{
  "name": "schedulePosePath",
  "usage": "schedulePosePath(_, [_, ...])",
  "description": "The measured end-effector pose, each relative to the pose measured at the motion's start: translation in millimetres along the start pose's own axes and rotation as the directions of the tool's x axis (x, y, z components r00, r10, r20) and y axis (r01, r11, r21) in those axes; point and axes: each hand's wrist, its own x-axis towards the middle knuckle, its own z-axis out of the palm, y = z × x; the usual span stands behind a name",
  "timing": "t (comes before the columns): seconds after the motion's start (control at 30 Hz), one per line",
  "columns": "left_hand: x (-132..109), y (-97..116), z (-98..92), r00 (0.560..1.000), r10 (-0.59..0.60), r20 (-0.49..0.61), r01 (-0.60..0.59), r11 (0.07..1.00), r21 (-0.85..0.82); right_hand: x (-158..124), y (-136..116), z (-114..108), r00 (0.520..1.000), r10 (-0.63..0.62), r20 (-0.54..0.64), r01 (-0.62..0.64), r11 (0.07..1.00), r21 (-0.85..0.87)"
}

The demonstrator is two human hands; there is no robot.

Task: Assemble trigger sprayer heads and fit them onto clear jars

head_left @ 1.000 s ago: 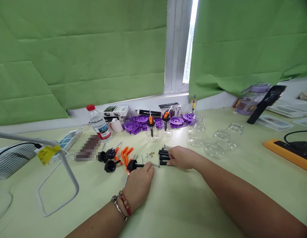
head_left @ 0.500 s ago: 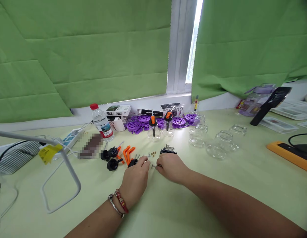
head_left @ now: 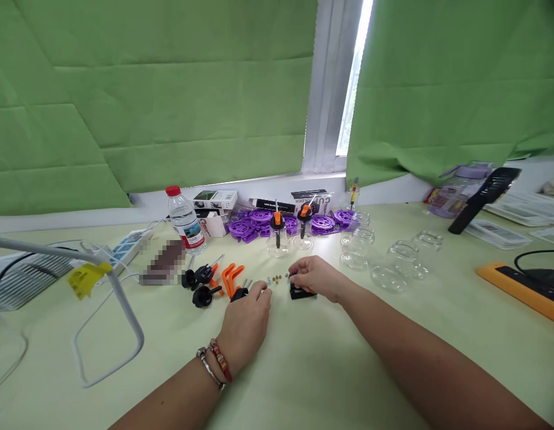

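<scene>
My right hand (head_left: 319, 278) is over a small black tray (head_left: 302, 294), its thumb and fingers pinched at the tray's far left corner. What those fingertips hold, if anything, is hidden or too small to name. Just left of them lie several tiny brass-coloured parts (head_left: 277, 279) and a few small clear or silvery bits (head_left: 268, 280). My left hand (head_left: 248, 316) rests on the table with its fingers curled together, and I cannot make out what is in them. Beside it are a black part with metal pins (head_left: 239, 294), orange levers (head_left: 232, 278) and black spray-pump tops (head_left: 203, 295).
Two glass bottles with black-and-orange tops (head_left: 277, 242) stand ahead, before purple plastic wheels (head_left: 261, 217). Clear glass jars (head_left: 388, 278) stand to the right, and a water bottle (head_left: 187, 227) at back left. A white metal frame (head_left: 134, 322) reaches in from the left.
My right hand has lifted and shifted right and away, over the tray. The tray now shows nearer me, and the springs are out of sight. My left hand has barely moved.
</scene>
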Motion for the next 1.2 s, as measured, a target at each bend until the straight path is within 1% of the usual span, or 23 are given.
schedulePosePath(0.07, [-0.4,1.1,-1.3,1.0,0.0,0.012,0.0,1.0,-0.001,5.3,-2.0,-10.6,0.998,0.056,-0.029,-0.052,0.991,0.127])
schedulePosePath(0.13, [-0.8,2.1,-2.3,1.0,0.002,0.018,-0.002,1.0,0.0,10.7,-2.1,-19.9,0.996,0.076,-0.049,-0.064,0.975,0.211])
schedulePosePath(0.27, [-0.5,2.5,-3.4,1.0,0.009,0.02,-0.009,1.0,0.0,20.8,3.3,-30.1,0.992,0.065,-0.105,-0.034,0.962,0.27])
schedulePosePath(0.37, [0.3,2.4,-3.8,1.0,0.017,0.016,-0.017,1.0,0.001,26.1,9.1,-30.0,0.985,0.049,-0.165,-0.006,0.967,0.253])
schedulePosePath(0.43, [0.6,2.5,-3.8,1.0,0.016,0.016,-0.016,1.0,0.002,28.7,13.3,-28.0,0.978,0.018,-0.207,0.033,0.97,0.24])
schedulePosePath(0.5, [0.4,2.8,-4.0,1.0,0.009,0.017,-0.009,1.0,0.001,31.0,17.6,-25.9,0.974,-0.018,-0.225,0.072,0.97,0.233])
schedulePosePath(0.63, [0.4,2.9,-4.7,1.0,0.004,0.023,-0.004,1.0,-0.01,34.3,25.7,-23.7,0.971,-0.097,-0.218,0.143,0.967,0.21])
schedulePosePath(0.83, [0.6,2.2,-4.7,0.999,0.009,0.037,-0.008,1.0,-0.01,35.0,32.4,-24.3,0.954,-0.191,-0.23,0.224,0.966,0.127])
schedulePosePath(1.0, [-1.3,1.9,-4.1,1.0,0.014,0.027,-0.014,1.0,0.0,37.1,38.8,-26.0,0.946,-0.222,-0.235,0.245,0.966,0.077])
schedulePosePath(1.2, [-1.2,2.1,-3.5,1.0,0.02,0.006,-0.02,0.999,0.03,41.4,46.3,-26.9,0.932,-0.273,-0.238,0.276,0.961,-0.024])
